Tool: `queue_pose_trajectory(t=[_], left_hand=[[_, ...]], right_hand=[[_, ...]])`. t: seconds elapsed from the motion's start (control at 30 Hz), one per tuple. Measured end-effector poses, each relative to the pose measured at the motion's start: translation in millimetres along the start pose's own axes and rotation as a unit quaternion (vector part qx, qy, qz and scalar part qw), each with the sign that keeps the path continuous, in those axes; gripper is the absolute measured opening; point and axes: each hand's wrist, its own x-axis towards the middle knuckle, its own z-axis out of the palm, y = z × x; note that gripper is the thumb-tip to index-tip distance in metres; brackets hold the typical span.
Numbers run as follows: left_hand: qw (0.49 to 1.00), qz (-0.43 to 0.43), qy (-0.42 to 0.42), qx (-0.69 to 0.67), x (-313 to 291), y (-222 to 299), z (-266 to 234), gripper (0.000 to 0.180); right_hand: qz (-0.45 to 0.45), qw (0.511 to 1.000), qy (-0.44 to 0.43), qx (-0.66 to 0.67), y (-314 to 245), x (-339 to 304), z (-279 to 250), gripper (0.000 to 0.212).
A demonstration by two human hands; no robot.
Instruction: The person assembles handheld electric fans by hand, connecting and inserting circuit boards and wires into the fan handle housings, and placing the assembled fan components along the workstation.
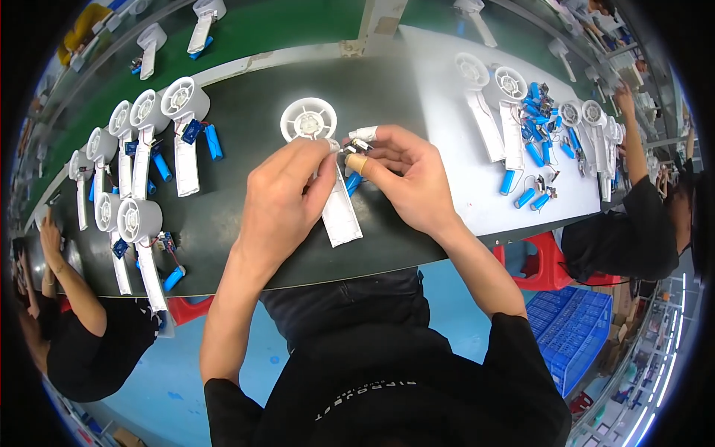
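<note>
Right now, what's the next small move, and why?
Probably ease the small circuit part toward the white fan, left hand steadying: the right hand holds the part outside the fan's handle, and the left fingertips are at the fan's neck.

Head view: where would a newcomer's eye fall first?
Probably on the left hand and right hand, mid-picture, at a white fan-shaped piece on the dark table. Next come the similar white pieces grouped at left, and the jumble of bright blue cylinders on the white surface at right.

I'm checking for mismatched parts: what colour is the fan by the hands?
The fan is white, as the head view shows.
</note>
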Motion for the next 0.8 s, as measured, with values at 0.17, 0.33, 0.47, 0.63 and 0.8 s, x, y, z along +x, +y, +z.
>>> queue_pose_trajectory(t=[0.17, 0.33, 0.47, 0.63, 0.8], left_hand=[[0.999, -0.032, 0.018, -0.037, 3, 2, 5, 0.013], [0.996, -0.053, 0.064, -0.041, 3, 3, 14, 0.015], [0.995, -0.055, 0.081, -0.031, 2, 3, 21, 0.015], [0.993, -0.037, 0.113, -0.026, 3, 2, 22, 0.017], [0.993, -0.017, 0.113, -0.012, 4, 3, 24, 0.017]], right_hand=[[-0.113, 0.991, 0.038, -0.065, 11, -1, 10, 0.027], [-0.14, 0.986, 0.034, -0.084, 14, 0, 11, 0.022], [-0.234, 0.957, 0.099, -0.14, 19, 4, 15, 0.018], [-0.217, 0.954, 0.083, -0.189, 15, 2, 17, 0.019], [-0.272, 0.928, 0.138, -0.214, 22, 5, 20, 0.014]])
